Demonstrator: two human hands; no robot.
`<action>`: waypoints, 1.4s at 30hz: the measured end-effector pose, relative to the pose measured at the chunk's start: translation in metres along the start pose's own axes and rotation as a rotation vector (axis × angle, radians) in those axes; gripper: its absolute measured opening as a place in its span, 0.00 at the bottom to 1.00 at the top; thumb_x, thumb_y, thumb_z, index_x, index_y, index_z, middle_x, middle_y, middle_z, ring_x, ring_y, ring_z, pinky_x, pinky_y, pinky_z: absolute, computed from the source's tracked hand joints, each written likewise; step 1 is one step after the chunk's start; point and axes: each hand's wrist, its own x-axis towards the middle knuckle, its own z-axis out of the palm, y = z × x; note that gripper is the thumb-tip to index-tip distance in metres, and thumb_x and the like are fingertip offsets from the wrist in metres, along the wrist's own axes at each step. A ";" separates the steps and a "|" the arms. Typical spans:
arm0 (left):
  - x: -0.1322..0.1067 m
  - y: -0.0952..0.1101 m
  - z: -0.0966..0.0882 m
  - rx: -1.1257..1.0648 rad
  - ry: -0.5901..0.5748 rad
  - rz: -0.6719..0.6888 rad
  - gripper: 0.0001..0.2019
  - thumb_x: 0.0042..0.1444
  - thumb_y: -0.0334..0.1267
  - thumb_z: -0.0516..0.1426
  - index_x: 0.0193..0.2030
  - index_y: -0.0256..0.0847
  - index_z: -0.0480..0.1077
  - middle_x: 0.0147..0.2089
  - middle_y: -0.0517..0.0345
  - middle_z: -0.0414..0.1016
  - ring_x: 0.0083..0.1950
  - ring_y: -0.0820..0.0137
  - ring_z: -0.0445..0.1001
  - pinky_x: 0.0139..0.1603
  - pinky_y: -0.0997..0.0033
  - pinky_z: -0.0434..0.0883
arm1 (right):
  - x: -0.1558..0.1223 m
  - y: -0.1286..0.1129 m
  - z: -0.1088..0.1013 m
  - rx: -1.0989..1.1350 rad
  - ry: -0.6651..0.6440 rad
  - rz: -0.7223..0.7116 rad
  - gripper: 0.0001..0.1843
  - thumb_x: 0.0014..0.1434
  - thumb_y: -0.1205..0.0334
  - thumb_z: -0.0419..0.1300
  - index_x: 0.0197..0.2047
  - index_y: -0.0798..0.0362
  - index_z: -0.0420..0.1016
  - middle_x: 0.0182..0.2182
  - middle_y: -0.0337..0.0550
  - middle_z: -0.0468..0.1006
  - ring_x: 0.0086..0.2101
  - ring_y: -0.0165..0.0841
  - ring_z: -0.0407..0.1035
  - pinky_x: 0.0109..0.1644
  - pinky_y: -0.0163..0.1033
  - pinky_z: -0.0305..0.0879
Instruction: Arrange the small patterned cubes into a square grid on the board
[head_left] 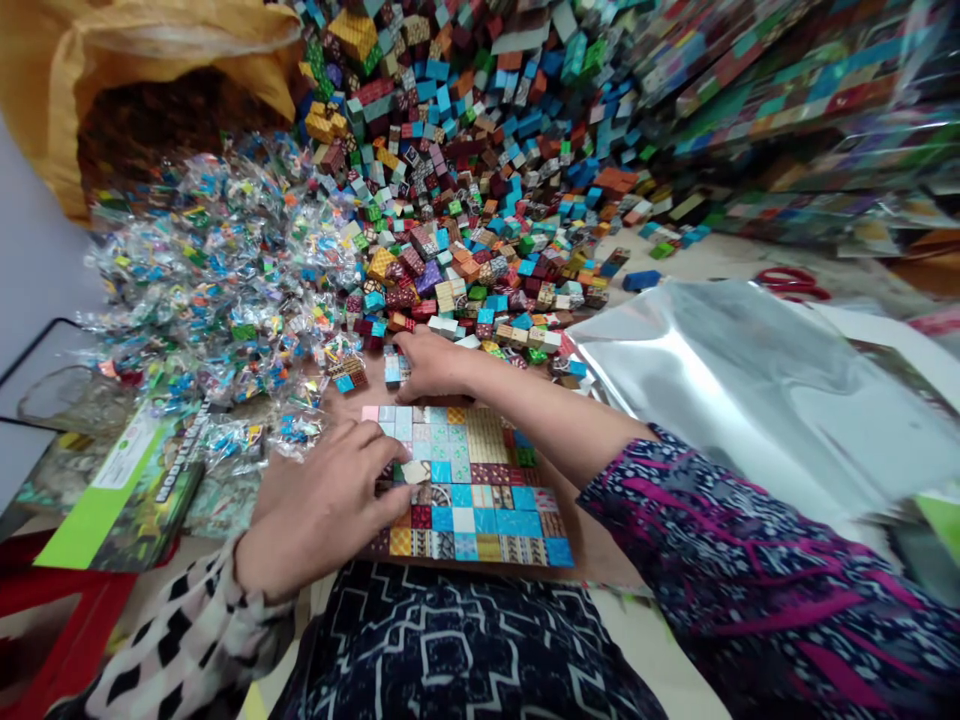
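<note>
A flat grid of small patterned cubes [480, 500] lies on a brown board [592, 548] over my lap. My left hand [322, 505] rests on the grid's left side, its fingers curled and pressing a pale cube [415, 471]. Just beyond the far edge of the grid, my right hand [429, 362] has its fingers closed around a light blue cube [392, 368]. A big heap of loose coloured cubes [480, 150] rises right behind it.
Clear plastic packets of cubes [225, 270] pile up at the left below a yellow sack [150, 60]. A green printed box [124, 490] lies at the near left. A silver foil sheet [742, 380] spreads at the right, with red scissors [791, 282] beyond it.
</note>
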 end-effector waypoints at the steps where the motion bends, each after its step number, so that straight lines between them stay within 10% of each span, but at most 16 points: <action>1: 0.001 0.000 0.001 0.003 0.007 0.003 0.08 0.60 0.42 0.58 0.42 0.42 0.72 0.40 0.54 0.74 0.45 0.59 0.71 0.47 0.57 0.68 | -0.001 -0.001 -0.001 0.007 0.007 0.004 0.40 0.42 0.58 0.73 0.58 0.57 0.68 0.53 0.55 0.67 0.46 0.42 0.67 0.43 0.41 0.67; 11: -0.004 0.003 0.002 0.012 0.107 0.046 0.11 0.63 0.45 0.56 0.42 0.42 0.74 0.40 0.53 0.76 0.44 0.59 0.72 0.43 0.59 0.68 | -0.061 -0.008 -0.039 0.029 0.046 -0.058 0.39 0.42 0.58 0.73 0.57 0.51 0.68 0.52 0.48 0.65 0.46 0.42 0.67 0.49 0.43 0.65; 19: -0.008 0.025 0.006 0.004 0.123 0.136 0.10 0.64 0.44 0.56 0.37 0.41 0.72 0.35 0.56 0.73 0.38 0.63 0.70 0.39 0.62 0.66 | -0.128 -0.006 -0.019 -0.098 -0.035 -0.086 0.29 0.44 0.56 0.72 0.49 0.51 0.71 0.46 0.51 0.73 0.49 0.48 0.65 0.51 0.50 0.62; 42: -0.004 0.032 0.021 0.000 0.098 0.143 0.07 0.64 0.41 0.57 0.39 0.40 0.68 0.37 0.56 0.72 0.40 0.60 0.66 0.41 0.60 0.62 | -0.150 0.010 0.000 -0.008 -0.056 -0.235 0.47 0.47 0.62 0.72 0.67 0.56 0.61 0.59 0.58 0.66 0.57 0.51 0.63 0.57 0.54 0.66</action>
